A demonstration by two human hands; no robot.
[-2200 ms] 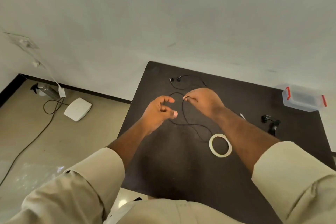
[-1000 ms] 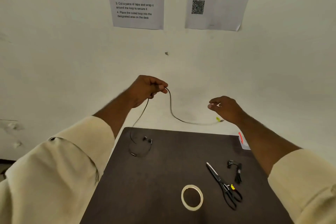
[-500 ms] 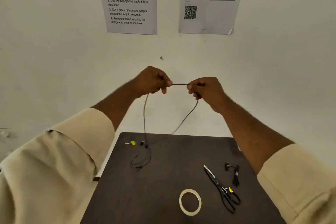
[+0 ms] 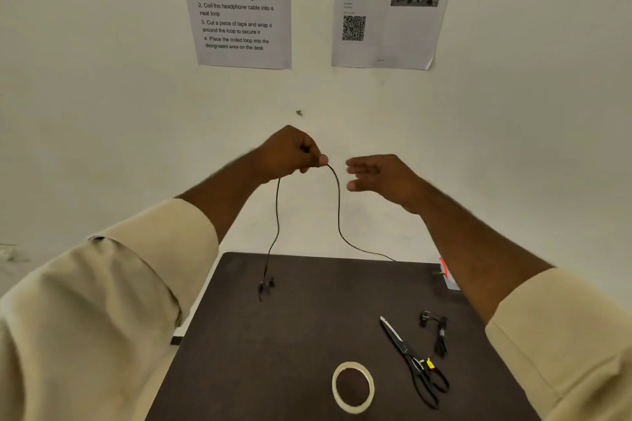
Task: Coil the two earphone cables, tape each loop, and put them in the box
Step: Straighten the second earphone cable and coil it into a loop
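Observation:
My left hand [image 4: 290, 154] is raised in front of the wall and pinches a black earphone cable [image 4: 338, 212]. One strand hangs down to the earbuds [image 4: 266, 286] just above the dark table [image 4: 273, 352]; the other arcs down to the table's far edge. My right hand [image 4: 383, 179] hovers just right of the cable, fingers apart, holding nothing. A second earphone [image 4: 436, 331], bunched up, lies at the right. The clear box with a red clip [image 4: 448, 275] peeks out behind my right forearm.
A roll of pale tape [image 4: 353, 387] lies at the table's near middle. Black scissors [image 4: 412, 361] lie to its right, beside the bunched earphone. Two printed sheets [image 4: 239, 7] hang on the wall above.
My right hand has let go of the cable and opened, moving slightly right. The taut stretch between both hands is gone; the cable now droops from my left hand alone.

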